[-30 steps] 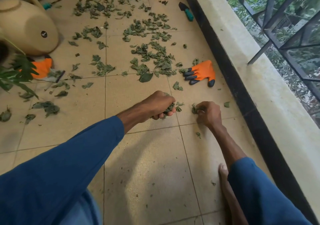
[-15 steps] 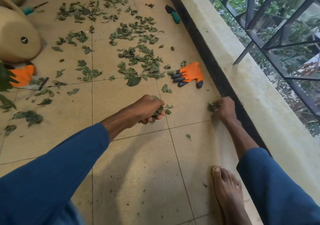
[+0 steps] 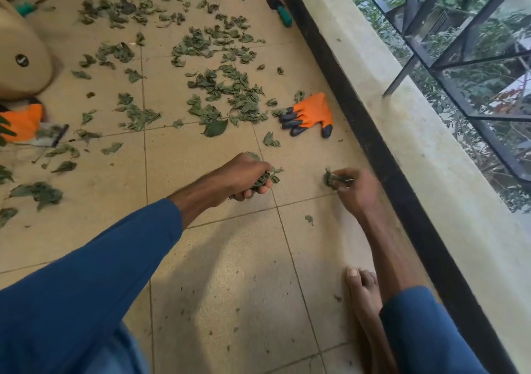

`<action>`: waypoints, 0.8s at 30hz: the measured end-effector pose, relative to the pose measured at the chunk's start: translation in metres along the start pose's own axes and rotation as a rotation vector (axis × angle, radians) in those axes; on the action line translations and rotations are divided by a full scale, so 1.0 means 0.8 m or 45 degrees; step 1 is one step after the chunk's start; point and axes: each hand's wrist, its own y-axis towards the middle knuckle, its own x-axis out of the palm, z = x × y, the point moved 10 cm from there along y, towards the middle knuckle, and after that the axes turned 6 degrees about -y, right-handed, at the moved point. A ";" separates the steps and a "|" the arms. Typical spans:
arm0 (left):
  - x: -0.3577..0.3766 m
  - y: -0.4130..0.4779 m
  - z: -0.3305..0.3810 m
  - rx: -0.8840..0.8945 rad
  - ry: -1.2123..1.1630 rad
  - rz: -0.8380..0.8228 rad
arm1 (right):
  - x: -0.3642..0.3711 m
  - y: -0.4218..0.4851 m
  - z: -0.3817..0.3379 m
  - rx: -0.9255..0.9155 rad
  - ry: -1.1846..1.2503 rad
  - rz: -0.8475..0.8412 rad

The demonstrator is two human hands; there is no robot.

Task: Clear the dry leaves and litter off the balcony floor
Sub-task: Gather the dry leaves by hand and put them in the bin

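Observation:
Dry green leaves [image 3: 230,92] lie scattered over the beige tiled balcony floor [image 3: 218,273], thickest in the middle and far part. My left hand [image 3: 244,176] is curled round a bunch of gathered leaves [image 3: 268,176] just above the floor. To its right, close to the dark base of the parapet, my right hand [image 3: 355,186] pinches a small clump of leaves [image 3: 330,177]. One small leaf [image 3: 309,219] lies on the tile between my arms, and another leaf [image 3: 271,140] lies beyond my left hand.
An orange glove [image 3: 311,113] lies past my hands; a second orange glove [image 3: 24,122] sits at the left. A tan pot [image 3: 20,63] lies on its side at far left. A green-handled trowel [image 3: 280,10] rests by the parapet [image 3: 416,132]. My bare foot [image 3: 363,296] stands near the wall.
My right hand went right to the wall base, picked up leaves there, and has come back a little left with the clump. My left hand kept its bunch in about the same place.

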 end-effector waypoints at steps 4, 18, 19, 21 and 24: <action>0.005 0.004 0.002 -0.015 -0.005 -0.008 | 0.016 -0.051 -0.023 -0.018 0.245 -0.109; 0.009 -0.004 0.014 0.037 -0.009 -0.050 | 0.089 -0.114 -0.018 -0.002 -0.145 -0.084; 0.008 -0.005 0.015 0.041 -0.006 -0.052 | 0.088 -0.115 -0.017 0.001 -0.139 -0.083; 0.006 -0.007 0.015 0.047 -0.010 -0.049 | 0.087 -0.112 -0.012 0.006 -0.118 -0.101; 0.002 -0.008 0.013 0.039 -0.023 -0.049 | 0.085 -0.104 -0.006 0.070 -0.037 -0.144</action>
